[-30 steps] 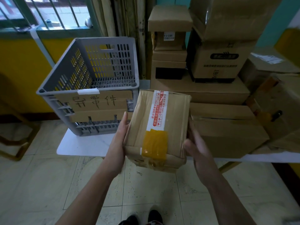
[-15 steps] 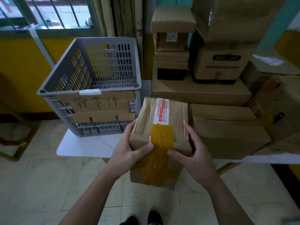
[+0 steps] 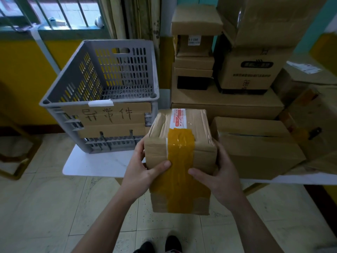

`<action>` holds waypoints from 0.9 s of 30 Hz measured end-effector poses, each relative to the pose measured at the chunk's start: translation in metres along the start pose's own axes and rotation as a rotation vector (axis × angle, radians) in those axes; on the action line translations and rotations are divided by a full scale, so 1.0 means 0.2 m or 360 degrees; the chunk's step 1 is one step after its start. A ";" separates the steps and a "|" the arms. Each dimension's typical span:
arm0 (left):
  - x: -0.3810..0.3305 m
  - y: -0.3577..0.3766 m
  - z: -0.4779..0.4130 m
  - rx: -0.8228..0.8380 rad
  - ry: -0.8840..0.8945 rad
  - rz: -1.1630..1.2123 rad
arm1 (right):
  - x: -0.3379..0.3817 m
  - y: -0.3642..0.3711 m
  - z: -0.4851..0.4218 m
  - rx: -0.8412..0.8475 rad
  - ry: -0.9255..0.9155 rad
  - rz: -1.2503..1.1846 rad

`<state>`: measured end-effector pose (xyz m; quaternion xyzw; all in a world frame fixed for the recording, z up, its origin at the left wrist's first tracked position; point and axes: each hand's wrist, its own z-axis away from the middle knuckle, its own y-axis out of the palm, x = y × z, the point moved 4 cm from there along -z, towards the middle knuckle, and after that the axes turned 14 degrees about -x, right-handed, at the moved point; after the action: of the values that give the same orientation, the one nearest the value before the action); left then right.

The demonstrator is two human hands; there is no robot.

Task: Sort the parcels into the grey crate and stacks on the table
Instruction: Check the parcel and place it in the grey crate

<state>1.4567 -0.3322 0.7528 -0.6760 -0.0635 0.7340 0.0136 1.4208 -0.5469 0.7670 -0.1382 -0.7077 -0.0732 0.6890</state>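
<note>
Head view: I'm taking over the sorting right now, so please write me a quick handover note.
Left hand: grips the left side of the taped parcel, thumb on its near face.
Right hand: grips the right side, thumb likewise.
Parcel: held in the air at the near edge of the table, with the grey crate to its left and the cardboard stacks to its right.
Done: several boxes stand stacked; no parcel shows in the crate.
Left: decide where this parcel goes and set it down.
</note>
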 end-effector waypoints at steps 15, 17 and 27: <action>-0.05 0.07 0.03 -0.0139 0.0040 0.0048 | -0.04 -0.01 -0.02 -0.0051 0.0058 0.0180; -0.04 0.09 0.04 -0.0057 0.0035 0.0052 | -0.04 -0.02 -0.02 -0.0091 0.0054 0.0163; -0.04 0.11 0.06 0.0149 -0.0028 -0.0047 | 0.01 -0.09 -0.01 -0.0232 0.0080 -0.0071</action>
<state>1.4459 -0.3560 0.7585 -0.6672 -0.0391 0.7418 0.0555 1.4183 -0.5648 0.7704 -0.1702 -0.6858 -0.1433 0.6930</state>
